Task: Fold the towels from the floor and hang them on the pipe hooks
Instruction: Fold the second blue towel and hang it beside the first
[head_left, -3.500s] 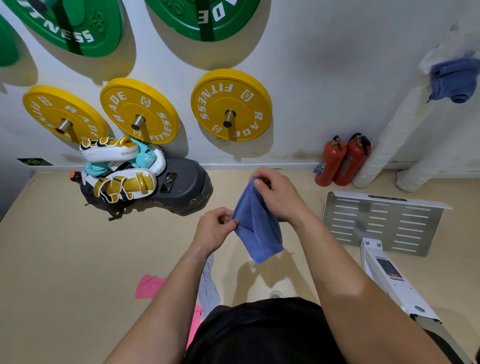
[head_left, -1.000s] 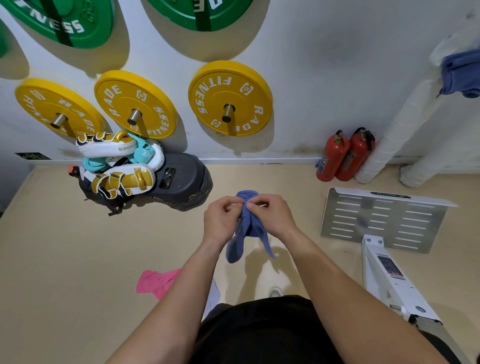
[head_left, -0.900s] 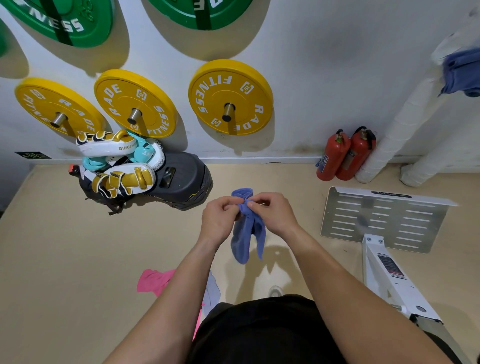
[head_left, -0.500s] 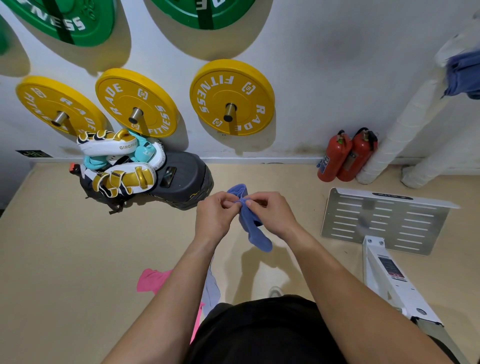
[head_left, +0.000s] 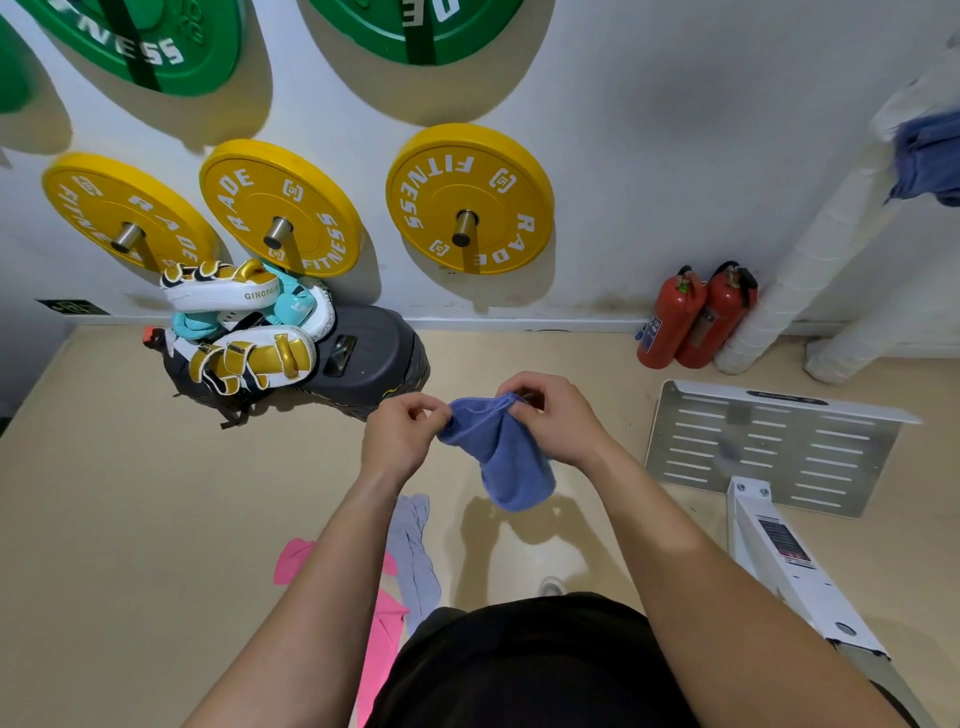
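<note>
Pinching at the stitched top hem, both hands are on the blue towel (head_left: 506, 462). The left hand (head_left: 400, 436) nips the left end between thumb and forefinger, and the right hand (head_left: 556, 421) has its fingers curled over the right end. The hem sags in a short arc between them, and the rest of the cloth hangs bunched and doubled below, held clear of the floor (head_left: 130, 519) with its shadow falling on the tan surface underneath.

Down by the person's feet a grey towel (head_left: 415, 556) lies twisted in a strip, and just beside it, touching, is a pink towel (head_left: 291, 561), partly hidden behind the left forearm.

Over at far right, another blue towel (head_left: 930, 161) hangs high on the white wrapped pipe (head_left: 810, 249) (what it hangs from is cut off by the frame edge). Two red fire extinguishers (head_left: 691, 322) stand at the pipe's foot against the wall. A slotted metal plate (head_left: 769, 447) lies on the floor right of the hands, and yellow weight plates (head_left: 470, 197) are mounted on the wall behind.
</note>
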